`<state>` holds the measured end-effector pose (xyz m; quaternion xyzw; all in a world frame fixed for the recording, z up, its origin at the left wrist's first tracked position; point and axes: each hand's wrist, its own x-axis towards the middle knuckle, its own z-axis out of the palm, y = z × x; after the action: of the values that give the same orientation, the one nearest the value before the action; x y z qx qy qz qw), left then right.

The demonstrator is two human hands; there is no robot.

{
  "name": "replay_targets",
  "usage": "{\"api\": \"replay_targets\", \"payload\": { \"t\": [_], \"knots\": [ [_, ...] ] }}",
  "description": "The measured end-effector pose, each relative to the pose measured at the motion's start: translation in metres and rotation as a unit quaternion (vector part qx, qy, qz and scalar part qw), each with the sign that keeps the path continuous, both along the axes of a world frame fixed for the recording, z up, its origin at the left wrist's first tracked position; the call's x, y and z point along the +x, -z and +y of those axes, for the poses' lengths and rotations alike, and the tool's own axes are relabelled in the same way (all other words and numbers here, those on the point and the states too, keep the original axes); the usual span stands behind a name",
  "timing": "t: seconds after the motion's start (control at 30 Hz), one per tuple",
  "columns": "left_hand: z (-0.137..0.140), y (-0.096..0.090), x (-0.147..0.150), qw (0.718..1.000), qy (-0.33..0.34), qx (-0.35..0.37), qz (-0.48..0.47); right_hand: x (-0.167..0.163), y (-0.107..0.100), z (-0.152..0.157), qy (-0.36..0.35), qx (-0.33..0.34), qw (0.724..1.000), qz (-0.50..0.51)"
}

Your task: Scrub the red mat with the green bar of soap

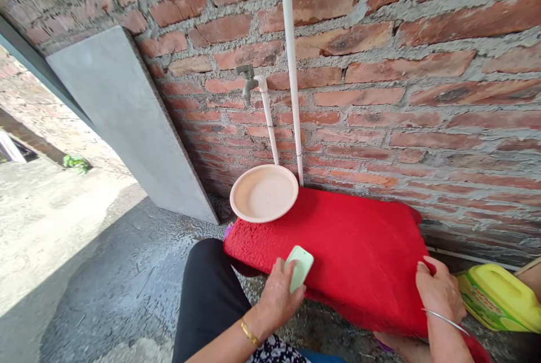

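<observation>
A thick red cloth (338,250) with a fluffy pile lies spread in front of me, hanging over at the near side. My left hand (276,295) is closed around a pale green, flat, rounded block (301,266) just above the cloth's near left part; whether it is a brush or a soap bar I cannot tell. At the right edge, my right hand (439,290) has its fingers curled onto the red cloth, gripping it. A cream plastic basin (264,194) rests at the cloth's far left corner. What supports the cloth is hidden.
Above the basin a tap (247,84) sticks out from the brick wall (359,87), beside a white pipe (291,70). A grey slab (135,120) leans at left. On the right lies a yellow-green jug (501,298). The floor (127,273) looks wet.
</observation>
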<state>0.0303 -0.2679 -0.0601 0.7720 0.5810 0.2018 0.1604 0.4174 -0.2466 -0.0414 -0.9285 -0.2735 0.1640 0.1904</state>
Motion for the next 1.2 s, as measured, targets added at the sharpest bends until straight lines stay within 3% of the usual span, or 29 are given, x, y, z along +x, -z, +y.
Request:
{"api": "replay_targets", "payload": {
  "t": [0.1, 0.17, 0.37, 0.47, 0.53, 0.6, 0.7, 0.77, 0.93, 1.03, 1.13, 1.2],
  "knots": [
    [-0.029, -0.008, 0.030, 0.984, 0.150, -0.094, -0.028, 0.000, -0.001, 0.000, -0.003, -0.003, 1.000, 0.003],
    [-0.033, -0.015, 0.032, 0.977, 0.175, -0.113, -0.039, 0.000, -0.002, -0.001, -0.002, -0.002, 1.000, 0.006],
    [0.015, -0.013, -0.013, 0.999, -0.024, 0.032, -0.010, -0.003, -0.003, 0.000, 0.005, 0.002, 1.000, 0.005],
    [0.023, -0.004, -0.012, 0.996, -0.052, 0.066, 0.011, -0.003, -0.003, 0.000, 0.002, 0.003, 1.000, 0.001],
    [0.012, -0.002, 0.003, 0.999, -0.012, 0.039, 0.014, -0.003, -0.002, 0.000, 0.001, 0.004, 1.000, -0.002],
    [-0.006, -0.005, 0.023, 0.997, 0.077, -0.026, 0.004, -0.003, -0.003, 0.000, -0.001, 0.005, 1.000, -0.002],
    [-0.024, -0.016, 0.039, 0.975, 0.188, -0.120, -0.017, -0.003, -0.004, -0.001, -0.005, 0.002, 1.000, 0.000],
    [-0.018, -0.022, 0.032, 0.979, 0.161, -0.122, -0.029, -0.003, -0.004, -0.002, -0.007, 0.000, 1.000, -0.003],
    [0.035, -0.020, -0.011, 0.999, -0.046, 0.012, -0.013, -0.002, -0.001, -0.001, -0.005, 0.008, 1.000, -0.013],
    [0.043, -0.013, -0.012, 0.997, -0.073, 0.028, 0.007, -0.002, 0.000, -0.001, -0.004, 0.011, 1.000, -0.011],
    [0.017, -0.010, 0.017, 0.999, -0.002, -0.032, 0.008, -0.001, -0.001, -0.001, -0.007, 0.007, 1.000, -0.011],
    [-0.007, -0.014, 0.039, 0.989, 0.118, -0.094, -0.004, -0.001, -0.001, -0.001, -0.007, 0.005, 1.000, -0.007]
  ]
}}
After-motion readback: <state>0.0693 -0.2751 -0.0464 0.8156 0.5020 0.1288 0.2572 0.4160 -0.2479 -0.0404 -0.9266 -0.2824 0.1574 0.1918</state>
